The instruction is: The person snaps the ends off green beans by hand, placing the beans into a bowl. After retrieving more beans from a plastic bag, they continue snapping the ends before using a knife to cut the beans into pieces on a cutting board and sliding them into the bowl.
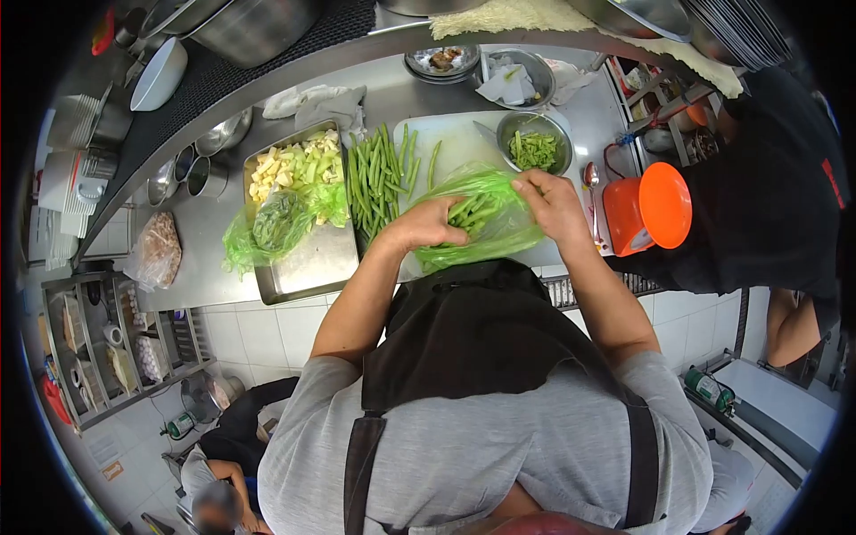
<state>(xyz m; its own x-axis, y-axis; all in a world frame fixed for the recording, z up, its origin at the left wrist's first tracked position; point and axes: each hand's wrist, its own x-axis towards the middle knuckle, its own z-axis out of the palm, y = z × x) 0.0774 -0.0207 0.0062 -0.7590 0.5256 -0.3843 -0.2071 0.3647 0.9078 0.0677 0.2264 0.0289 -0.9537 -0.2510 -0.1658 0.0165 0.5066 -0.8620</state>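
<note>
A green plastic bag (513, 234) with cut green pieces inside lies on the white cutting board (450, 134). My left hand (430, 225) reaches into the bag's opening, its fingers curled around some green pieces. With its fingers pinched, my right hand (547, 203) grips the bag's upper right edge. Long green beans (370, 183) lie left of the bag, partly on the board. Behind my right hand stands a metal bowl (563, 143) of chopped greens, with a knife blade (486, 134) beside it.
At left, a metal tray (312, 267) holds chopped vegetables and another green bag. An orange scale (624, 214) and a spoon (591, 176) are at right. A metal shelf edge (357, 45) crosses above the table. A person in black (767, 178) stands at right.
</note>
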